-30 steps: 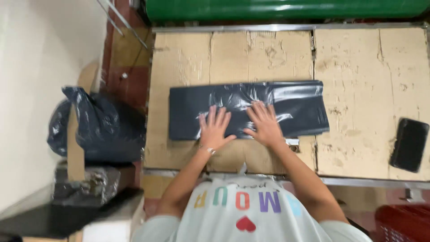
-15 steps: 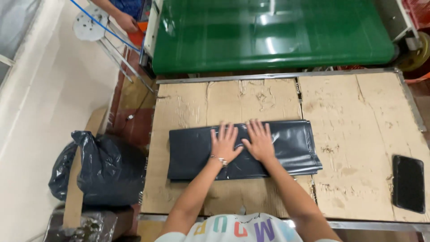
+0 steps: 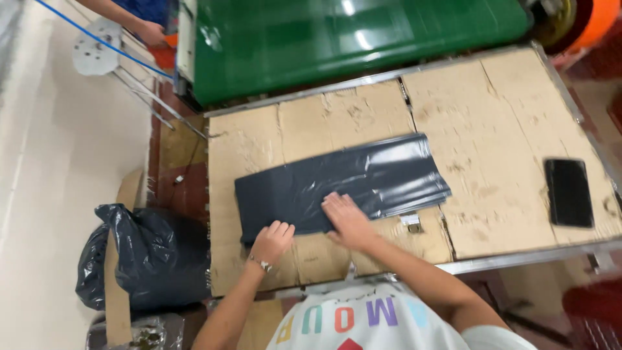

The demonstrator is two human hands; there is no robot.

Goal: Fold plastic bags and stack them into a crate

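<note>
A flat stack of dark grey plastic bags (image 3: 343, 181) lies across the cardboard-covered table (image 3: 492, 110). My left hand (image 3: 272, 241) rests at the stack's near edge, towards its left end, fingers curled against the edge. My right hand (image 3: 346, 217) lies flat, palm down, on the near middle of the stack with fingers spread. Neither hand lifts anything.
A black phone (image 3: 569, 192) lies on the table at the right. A green machine cover (image 3: 350, 39) stands behind the table. A stuffed black bag (image 3: 146, 256) sits on the floor at the left. Another person's hand (image 3: 150, 31) shows at top left.
Both hands have slid back from the middle of the stack towards its near edge. The left hand has curled at the edge. The camera view has tilted and shifted.
</note>
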